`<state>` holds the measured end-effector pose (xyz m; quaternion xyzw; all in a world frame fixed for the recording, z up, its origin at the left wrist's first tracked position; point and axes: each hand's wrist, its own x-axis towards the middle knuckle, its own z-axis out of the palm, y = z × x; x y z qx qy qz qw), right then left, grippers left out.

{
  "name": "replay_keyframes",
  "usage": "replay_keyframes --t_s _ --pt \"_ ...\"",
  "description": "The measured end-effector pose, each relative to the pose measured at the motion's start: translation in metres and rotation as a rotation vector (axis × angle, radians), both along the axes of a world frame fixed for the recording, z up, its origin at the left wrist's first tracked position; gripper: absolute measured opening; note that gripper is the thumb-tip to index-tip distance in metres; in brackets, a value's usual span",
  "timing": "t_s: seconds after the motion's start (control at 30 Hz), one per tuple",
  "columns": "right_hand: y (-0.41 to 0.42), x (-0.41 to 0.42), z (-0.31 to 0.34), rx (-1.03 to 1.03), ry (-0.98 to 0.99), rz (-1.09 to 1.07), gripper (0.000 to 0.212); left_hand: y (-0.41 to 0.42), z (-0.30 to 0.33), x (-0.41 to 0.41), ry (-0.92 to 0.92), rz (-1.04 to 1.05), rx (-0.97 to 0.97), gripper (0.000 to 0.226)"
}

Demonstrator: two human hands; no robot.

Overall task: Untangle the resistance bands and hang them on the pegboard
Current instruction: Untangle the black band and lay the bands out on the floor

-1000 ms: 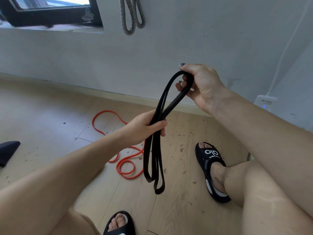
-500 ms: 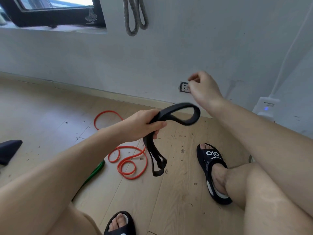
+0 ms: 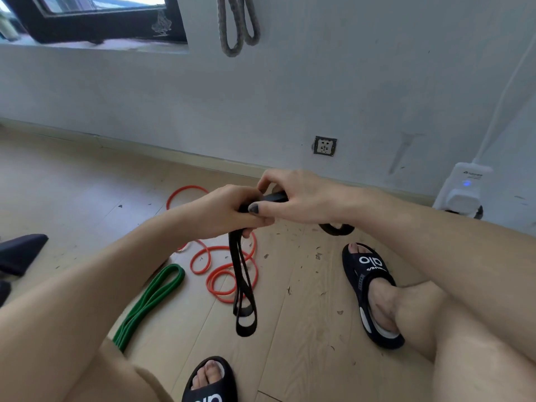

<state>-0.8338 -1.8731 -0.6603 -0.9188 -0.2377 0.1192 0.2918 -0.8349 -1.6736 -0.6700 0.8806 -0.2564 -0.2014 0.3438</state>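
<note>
A black resistance band hangs in folded loops from my two hands, which meet above the floor. My left hand is closed around the band's upper part. My right hand pinches the same band just beside it; another black loop shows under my right wrist. An orange band lies coiled on the wooden floor behind the black one. A green band lies folded on the floor to the left. A grey band hangs on the wall at the top; its hook is out of frame.
My feet in black sandals rest on the floor right and bottom centre. A wall socket and a white plugged device sit low on the wall. A dark object lies at the left edge.
My right hand let go of the black band, then came down and gripped it again beside my left hand. The green band has come into view.
</note>
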Motion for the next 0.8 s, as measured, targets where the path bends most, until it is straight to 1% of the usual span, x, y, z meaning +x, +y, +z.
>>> replay_keyframes --t_s 0.07,0.13,0.27,0.3,0.37,0.43,0.47,0.53,0.67,0.8 --pt "-0.002 0.004 0.003 0.028 -0.015 -0.007 0.034 0.008 -0.005 -0.001 -0.037 -0.021 0.082 0.009" --pt "-0.006 0.007 0.006 0.038 -0.012 -0.008 0.032 0.015 -0.01 -0.003 -0.068 -0.034 0.156 0.016" --pt "-0.012 0.009 0.014 0.065 0.017 0.005 0.027 0.026 -0.017 -0.007 -0.047 -0.017 0.185 0.014" --pt "-0.013 0.009 0.015 0.046 0.029 0.01 0.027 0.029 -0.019 -0.008 -0.031 -0.013 0.194 0.014" --pt "-0.014 0.01 0.014 -0.093 0.052 0.061 0.026 0.038 -0.022 -0.009 -0.011 0.008 0.202 0.015" --pt "-0.012 0.011 0.007 -0.264 0.049 0.147 0.017 0.048 -0.024 -0.009 0.01 0.025 0.19 0.017" --pt "-0.01 0.012 0.004 -0.311 0.041 0.175 0.012 0.052 -0.023 -0.009 0.014 0.033 0.184 0.018" --pt "-0.006 0.013 -0.001 -0.351 0.023 0.198 0.005 0.058 -0.022 -0.009 0.01 0.043 0.182 0.019" --pt "-0.004 0.014 -0.011 -0.484 -0.034 0.218 0.011 0.077 -0.026 -0.009 0.03 0.06 0.215 0.017" --pt "-0.006 0.018 -0.02 -0.445 0.012 0.185 0.013 0.097 -0.031 -0.009 0.064 0.094 0.257 0.022"
